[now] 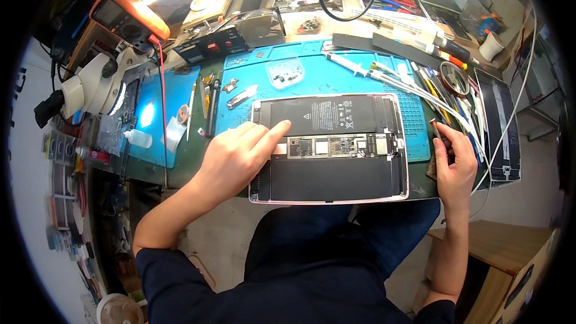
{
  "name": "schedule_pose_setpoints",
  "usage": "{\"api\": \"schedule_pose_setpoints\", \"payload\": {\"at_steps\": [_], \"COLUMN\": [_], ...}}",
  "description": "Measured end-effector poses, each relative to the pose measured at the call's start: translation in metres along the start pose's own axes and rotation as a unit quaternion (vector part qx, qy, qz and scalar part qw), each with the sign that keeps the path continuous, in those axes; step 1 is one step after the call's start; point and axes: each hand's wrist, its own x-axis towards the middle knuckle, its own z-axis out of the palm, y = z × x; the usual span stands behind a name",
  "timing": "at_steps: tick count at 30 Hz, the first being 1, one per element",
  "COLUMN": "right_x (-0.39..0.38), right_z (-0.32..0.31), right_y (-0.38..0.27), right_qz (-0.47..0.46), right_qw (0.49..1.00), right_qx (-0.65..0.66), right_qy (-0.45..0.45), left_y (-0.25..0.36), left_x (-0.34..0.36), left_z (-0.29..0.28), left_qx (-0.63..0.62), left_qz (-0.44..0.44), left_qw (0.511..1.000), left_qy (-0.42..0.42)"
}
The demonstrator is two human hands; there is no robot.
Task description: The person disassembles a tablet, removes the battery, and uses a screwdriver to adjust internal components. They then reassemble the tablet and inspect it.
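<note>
The person's left hand (233, 155), its grip unclear, lies over an opened, white-rimmed black rectangular tablet (330, 180); the right hand (456, 161) pinches a slim dark tool (436, 130).

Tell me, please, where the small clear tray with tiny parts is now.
In the head view, the clear tray lies on the blue mat at upper centre, just beyond the opened tablet and to the left of the white syringe.

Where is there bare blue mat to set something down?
Blue mat shows bare between the clear parts tray, white syringe and open tablet; a narrow strip lies between tablet and right hand. Slender tools crowd the upper right.
</note>
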Motion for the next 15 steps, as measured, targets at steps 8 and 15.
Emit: {"api": "schedule_pose_setpoints", "payload": {"at_steps": [8, 15], "right_x": [-0.0001, 0.001], "right_z": [0.0007, 0.0003], "right_y": [0.0015, 0.0016], "right_qz": [-0.011, -0.029], "right_qw": [1.0, 0.999], "right_qx": [-0.002, -0.02], "right_qy": [0.005, 0.004], "left_y": [0.0019, 0.0024], "left_x": [-0.001, -0.0006], "left_z": [-0.0008, 0.0029], "left_qx": [0.007, -0.001], "left_qz": [-0.006, -0.017], "left_qw": [1.0, 1.0], "left_qy": [-0.01, 0.004]}}
